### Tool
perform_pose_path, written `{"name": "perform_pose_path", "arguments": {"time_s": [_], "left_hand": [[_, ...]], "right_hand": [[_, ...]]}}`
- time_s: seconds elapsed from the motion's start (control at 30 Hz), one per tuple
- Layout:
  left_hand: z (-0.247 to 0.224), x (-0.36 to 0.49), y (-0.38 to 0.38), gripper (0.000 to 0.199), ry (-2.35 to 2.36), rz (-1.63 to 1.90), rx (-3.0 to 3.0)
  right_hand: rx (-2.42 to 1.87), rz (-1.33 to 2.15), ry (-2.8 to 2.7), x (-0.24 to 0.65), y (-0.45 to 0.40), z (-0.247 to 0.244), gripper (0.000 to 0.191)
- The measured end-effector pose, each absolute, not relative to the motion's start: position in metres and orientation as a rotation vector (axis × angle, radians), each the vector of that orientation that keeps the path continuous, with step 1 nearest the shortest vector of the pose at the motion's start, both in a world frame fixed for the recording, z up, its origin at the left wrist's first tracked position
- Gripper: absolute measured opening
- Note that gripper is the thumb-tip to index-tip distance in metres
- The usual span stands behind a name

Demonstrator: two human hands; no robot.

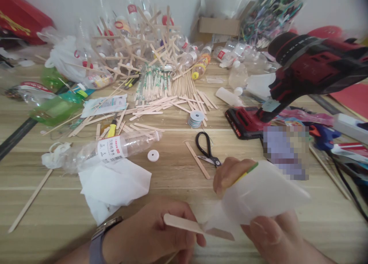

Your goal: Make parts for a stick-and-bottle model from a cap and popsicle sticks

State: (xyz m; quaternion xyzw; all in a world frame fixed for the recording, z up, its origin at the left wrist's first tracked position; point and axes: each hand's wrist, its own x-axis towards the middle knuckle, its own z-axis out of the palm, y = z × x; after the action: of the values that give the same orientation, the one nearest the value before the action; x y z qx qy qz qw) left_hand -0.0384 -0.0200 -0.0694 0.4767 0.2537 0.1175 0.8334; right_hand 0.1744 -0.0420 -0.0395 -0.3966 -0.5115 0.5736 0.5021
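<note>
My left hand (152,227), with a watch (106,229) on its wrist, pinches a flat wooden craft stick (184,223). In my right hand (271,233) is a translucent white squeeze bottle (258,195) with a green and yellow label edge. The bottle is tipped so that its narrow nozzle end points down and left. That end meets or overlaps the stick in view; whether anything comes out cannot be seen. Just beyond the bottle lie black-handled scissors (208,150) and another craft stick (197,160).
A clear plastic bottle (135,145), a white paper (123,183) and a round white cap (153,155) lie at left. Behind are a spool (196,119) and piled wooden sticks (155,106). A red and black power drill (310,64) stands at right.
</note>
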Motion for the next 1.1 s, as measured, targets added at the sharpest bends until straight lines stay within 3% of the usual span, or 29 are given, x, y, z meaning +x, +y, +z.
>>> {"name": "perform_pose_path", "arguments": {"time_s": [0.33,0.6,0.87,1.1], "left_hand": [[-0.065,-0.034,-0.019,0.04,0.427,0.329,0.873],[-0.065,-0.033,-0.017,0.039,0.401,0.339,0.921],[-0.064,-0.032,-0.017,0.042,0.404,0.338,0.893],[-0.064,-0.032,-0.017,0.043,0.406,0.33,0.919]], "right_hand": [[-1.025,1.227,-1.318,0.173,-0.036,-0.024,0.036],[-1.023,1.138,-1.278,0.173,-0.034,-0.027,0.042],[-0.929,1.336,-1.232,0.171,-0.036,-0.028,0.03],[-0.915,1.397,-1.225,0.174,-0.038,-0.034,0.037]]}}
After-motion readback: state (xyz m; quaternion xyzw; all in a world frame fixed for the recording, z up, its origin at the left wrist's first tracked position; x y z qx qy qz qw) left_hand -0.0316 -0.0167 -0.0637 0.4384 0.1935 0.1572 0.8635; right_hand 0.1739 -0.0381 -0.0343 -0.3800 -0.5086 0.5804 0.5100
